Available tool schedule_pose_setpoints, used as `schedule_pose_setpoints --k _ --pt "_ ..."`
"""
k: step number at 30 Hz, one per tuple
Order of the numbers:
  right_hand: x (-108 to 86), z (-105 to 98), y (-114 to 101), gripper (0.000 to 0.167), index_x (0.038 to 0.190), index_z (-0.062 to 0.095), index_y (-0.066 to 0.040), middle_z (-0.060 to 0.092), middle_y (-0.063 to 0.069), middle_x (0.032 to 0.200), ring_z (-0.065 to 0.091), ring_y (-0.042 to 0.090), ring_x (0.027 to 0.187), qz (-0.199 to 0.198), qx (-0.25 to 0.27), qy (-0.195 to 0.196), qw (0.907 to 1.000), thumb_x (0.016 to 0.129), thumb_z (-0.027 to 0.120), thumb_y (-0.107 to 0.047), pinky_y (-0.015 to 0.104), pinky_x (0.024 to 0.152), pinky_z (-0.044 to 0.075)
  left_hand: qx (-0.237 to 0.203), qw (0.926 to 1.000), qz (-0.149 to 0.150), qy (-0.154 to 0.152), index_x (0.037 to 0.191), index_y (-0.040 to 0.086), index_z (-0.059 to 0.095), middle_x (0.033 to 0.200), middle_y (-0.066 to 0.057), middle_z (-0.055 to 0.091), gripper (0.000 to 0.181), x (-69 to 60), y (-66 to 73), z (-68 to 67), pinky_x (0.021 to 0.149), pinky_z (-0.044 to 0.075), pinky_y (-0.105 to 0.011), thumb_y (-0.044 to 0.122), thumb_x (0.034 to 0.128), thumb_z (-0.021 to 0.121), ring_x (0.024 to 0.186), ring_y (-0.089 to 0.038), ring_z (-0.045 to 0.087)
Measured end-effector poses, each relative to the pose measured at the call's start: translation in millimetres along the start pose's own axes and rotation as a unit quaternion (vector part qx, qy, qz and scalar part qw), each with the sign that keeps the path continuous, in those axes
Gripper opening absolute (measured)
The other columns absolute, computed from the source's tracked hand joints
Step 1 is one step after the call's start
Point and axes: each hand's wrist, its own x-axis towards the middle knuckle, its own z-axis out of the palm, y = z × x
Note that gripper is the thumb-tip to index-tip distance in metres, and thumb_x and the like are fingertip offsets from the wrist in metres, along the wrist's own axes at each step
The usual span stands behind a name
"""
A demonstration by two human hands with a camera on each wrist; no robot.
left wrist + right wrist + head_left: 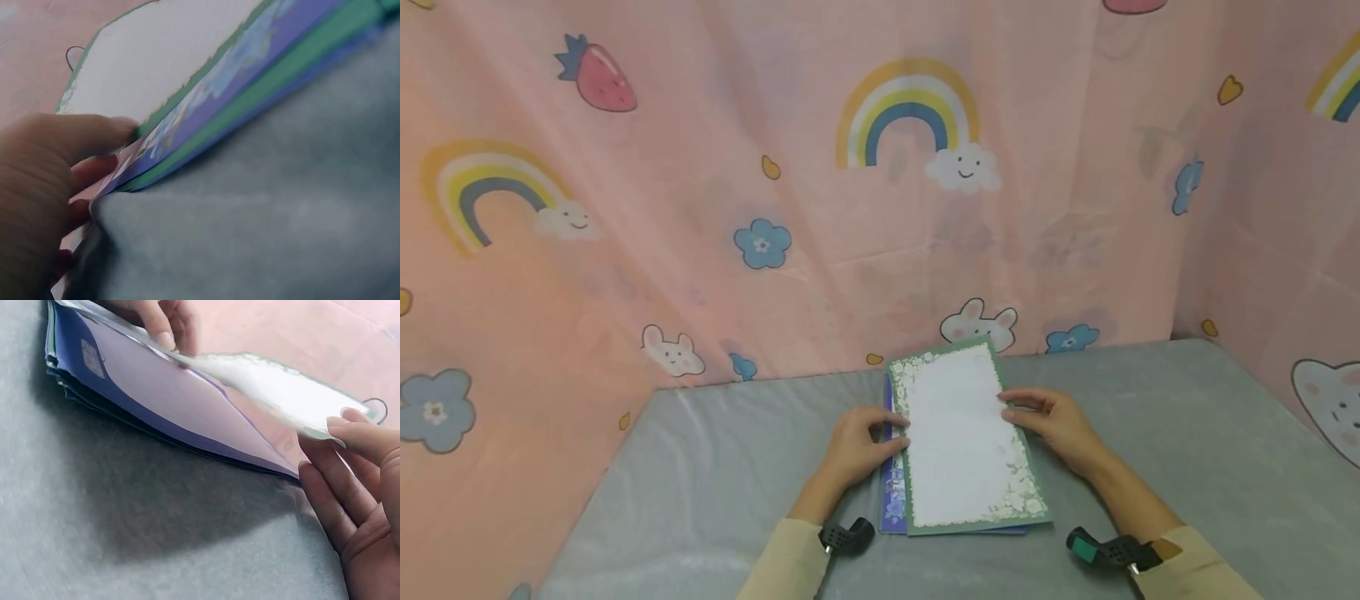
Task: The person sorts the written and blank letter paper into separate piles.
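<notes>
Green-bordered sheet (958, 442), lower centre of frame; left hand (859, 443) and right hand (1063, 427) pinch its opposite edges, likely to steady it over the paper stack (893, 504) on the grey worktop (715, 483).

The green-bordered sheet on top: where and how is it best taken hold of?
Probably by its long right edge, from the right, thumb above and fingers beneath, where the right hand pinches it. The right-wrist view shows the green-bordered sheet raised there above the purple-bordered sheet, leaving finger room. It looks thin and bendy, so pinch lightly.
</notes>
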Motion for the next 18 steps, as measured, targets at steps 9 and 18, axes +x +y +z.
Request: schedule_pose_setpoints --k 9,18 --pt "-0.6 -8.9 -0.1 0.043 0.134 0.06 0.003 0.071 -0.013 0.121 0.066 -0.002 0.099 0.013 0.032 -0.045 0.9984 0.097 0.067 -0.019 0.025 0.077 0.056 -0.173 0.9836 -0.049 0.015 0.099 0.012 0.08 0.085 -0.009 0.075 0.013 3.9 2.8 4.4 0.067 0.05 -0.019 0.013 0.0862 0.079 0.072 -0.004 0.061" --pt "2.2 -23.5 -17.9 0.047 0.141 0.055 0.001 0.064 -0.026 0.124 0.064 0.001 0.103 0.023 0.053 -0.119 0.9911 0.097 0.065 -0.012 0.025 0.079 0.055 -0.249 0.9631 -0.101 0.023 0.105 0.011 0.078 0.099 -0.011 0.076 0.016 7.1 21.5 -3.9 0.074 0.055 -0.022 0.018 0.0911 0.075 0.08 -0.007 0.066"
